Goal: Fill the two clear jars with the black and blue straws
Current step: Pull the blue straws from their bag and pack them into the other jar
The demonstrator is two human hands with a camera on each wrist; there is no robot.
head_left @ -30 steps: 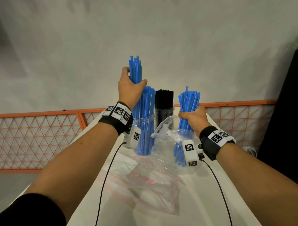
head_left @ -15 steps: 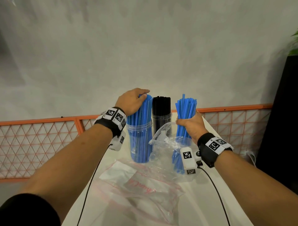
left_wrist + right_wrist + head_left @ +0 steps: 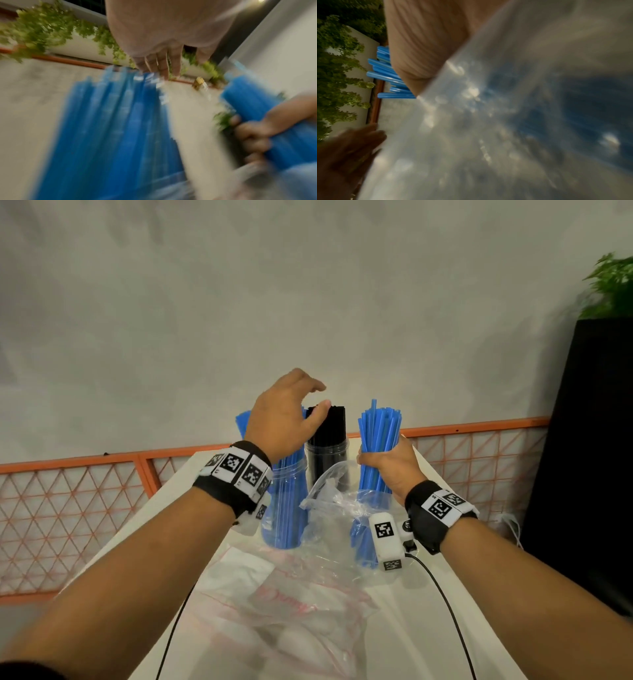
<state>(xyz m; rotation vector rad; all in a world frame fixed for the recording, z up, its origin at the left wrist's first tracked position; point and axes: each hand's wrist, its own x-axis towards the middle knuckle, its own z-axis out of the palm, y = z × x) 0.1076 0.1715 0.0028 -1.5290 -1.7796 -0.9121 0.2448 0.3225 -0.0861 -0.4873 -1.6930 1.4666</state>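
Two clear jars stand at the far end of the white table (image 3: 445, 628). The left jar (image 3: 284, 508) is full of blue straws (image 3: 111, 121); the jar behind it (image 3: 327, 460) holds black straws (image 3: 330, 422). My left hand (image 3: 291, 412) hovers open just above the tops of the straws in both jars, fingers spread and holding nothing. My right hand (image 3: 387, 463) grips a bundle of blue straws (image 3: 380, 436) upright, its lower end still inside a clear plastic bag (image 3: 342, 508). The wrist views are blurred; the bag (image 3: 488, 121) fills the right wrist view.
An empty crumpled plastic bag (image 3: 291, 604) with red print lies on the table in front of the jars. Cables (image 3: 448, 611) trail from both wrists. An orange lattice fence (image 3: 85, 508) runs behind the table; a black cabinet (image 3: 589, 457) with a plant stands at the right.
My left hand lowered its blue straws into the left jar, let them go and lifted, now open above the jar tops. The right hand kept its bundle in place.
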